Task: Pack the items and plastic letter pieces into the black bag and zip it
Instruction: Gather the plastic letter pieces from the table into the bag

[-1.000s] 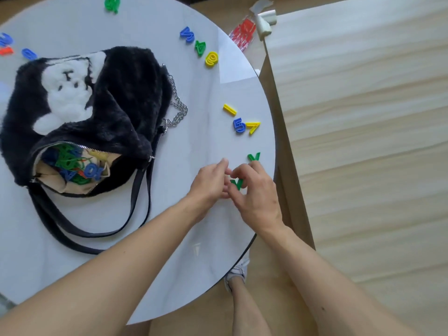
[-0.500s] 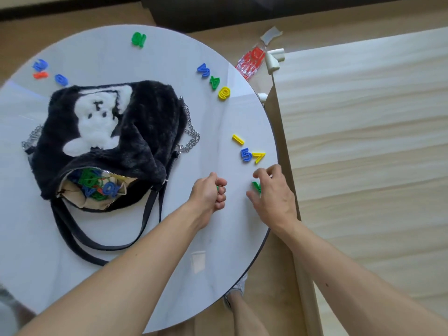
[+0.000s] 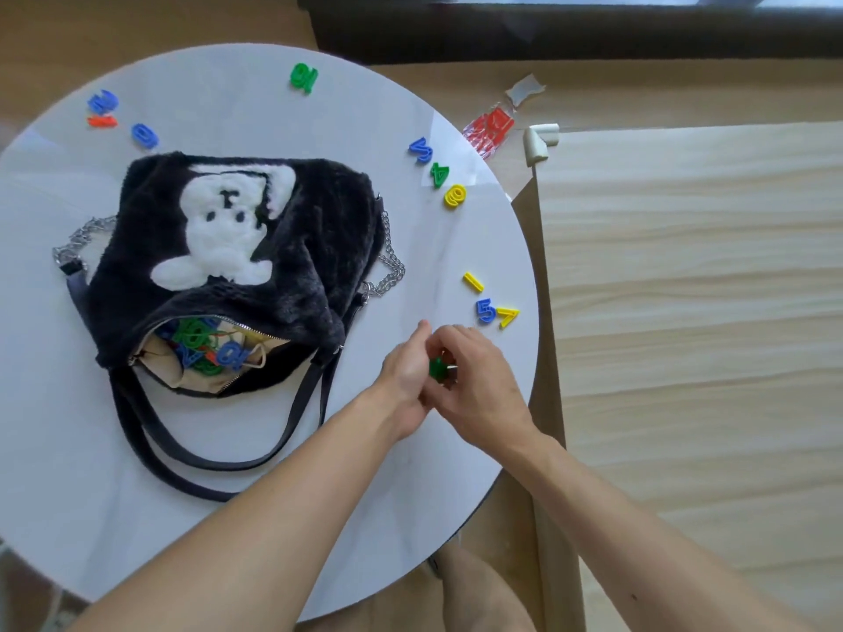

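A black furry bag (image 3: 314, 257) with a white bear patch lies on the round white table (image 3: 228, 517), its zip open and several coloured pieces inside. My left hand (image 3: 403, 376) and right hand (image 3: 479, 380) meet to the right of the bag's mouth, fingers curled round green plastic pieces (image 3: 438, 368) between them. Which hand grips which piece is unclear. Loose pieces lie on the table: a yellow bar (image 3: 473, 282), a blue 5 (image 3: 486, 310), a yellow 7 (image 3: 507, 316), a blue piece (image 3: 420, 149), a green 4 (image 3: 439, 174), a yellow piece (image 3: 455, 196).
More pieces lie at the far side: a green one (image 3: 304, 77), and blue and orange ones (image 3: 102, 109) at the far left. The bag's straps (image 3: 191, 458) loop toward me. A wooden surface (image 3: 684, 335) abuts the table's right edge. A red wrapper (image 3: 490, 132) lies beyond.
My right hand picked up the green piece near the table's edge and moved left to join my left hand. The camera tilted up, showing more of the far table.
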`<state>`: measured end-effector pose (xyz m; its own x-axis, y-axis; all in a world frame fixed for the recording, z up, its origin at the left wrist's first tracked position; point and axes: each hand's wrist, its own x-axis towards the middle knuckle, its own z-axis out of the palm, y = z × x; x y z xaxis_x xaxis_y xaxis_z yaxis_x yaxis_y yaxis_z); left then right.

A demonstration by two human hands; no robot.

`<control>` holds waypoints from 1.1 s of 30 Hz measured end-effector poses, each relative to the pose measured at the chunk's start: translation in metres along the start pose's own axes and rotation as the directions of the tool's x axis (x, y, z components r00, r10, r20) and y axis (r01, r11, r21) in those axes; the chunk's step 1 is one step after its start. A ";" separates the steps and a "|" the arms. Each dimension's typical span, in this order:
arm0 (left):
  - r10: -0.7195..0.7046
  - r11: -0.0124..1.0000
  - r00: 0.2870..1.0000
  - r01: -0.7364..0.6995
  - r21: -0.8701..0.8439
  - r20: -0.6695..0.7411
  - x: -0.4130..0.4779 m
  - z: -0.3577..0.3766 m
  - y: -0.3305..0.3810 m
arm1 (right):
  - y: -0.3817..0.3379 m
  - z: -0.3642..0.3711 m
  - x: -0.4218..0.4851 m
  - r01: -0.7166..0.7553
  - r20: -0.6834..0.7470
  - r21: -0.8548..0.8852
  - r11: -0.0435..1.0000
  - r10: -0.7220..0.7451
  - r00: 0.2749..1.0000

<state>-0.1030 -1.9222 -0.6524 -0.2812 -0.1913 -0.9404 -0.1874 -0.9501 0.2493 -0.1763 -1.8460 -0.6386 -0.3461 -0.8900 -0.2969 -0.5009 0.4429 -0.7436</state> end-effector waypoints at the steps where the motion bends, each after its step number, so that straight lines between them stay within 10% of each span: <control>1: 0.037 0.999 0.998 -0.036 0.016 -0.058 0.002 0.001 0.002 | -0.003 -0.001 0.001 0.029 0.018 -0.028 0.999 -0.029 0.999; 5: 0.191 0.973 0.967 -0.163 0.165 -0.171 0.019 -0.003 0.008 | 0.013 -0.012 0.013 -0.031 -0.132 0.067 0.997 0.040 0.990; 11: 0.145 0.980 0.969 -0.113 0.164 -0.202 0.033 -0.002 0.003 | 0.081 -0.015 0.058 -0.523 -0.277 -0.220 0.824 0.461 0.843; 27: 0.106 0.993 0.969 -0.091 0.078 -0.223 0.048 0.016 0.009 | 0.079 -0.019 0.074 -0.191 -0.293 -0.113 0.975 0.151 0.944; 33: 0.098 0.994 0.967 -0.084 0.071 -0.234 0.053 0.018 0.006 | 0.083 -0.025 0.101 -0.074 -0.083 -0.357 0.931 0.047 0.995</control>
<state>-0.1356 -1.9335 -0.6968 -0.0697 -0.3361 -0.9392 -0.2296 -0.9108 0.3430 -0.2729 -1.8963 -0.7150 -0.4343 -0.8559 -0.2809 -0.7239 0.5172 -0.4566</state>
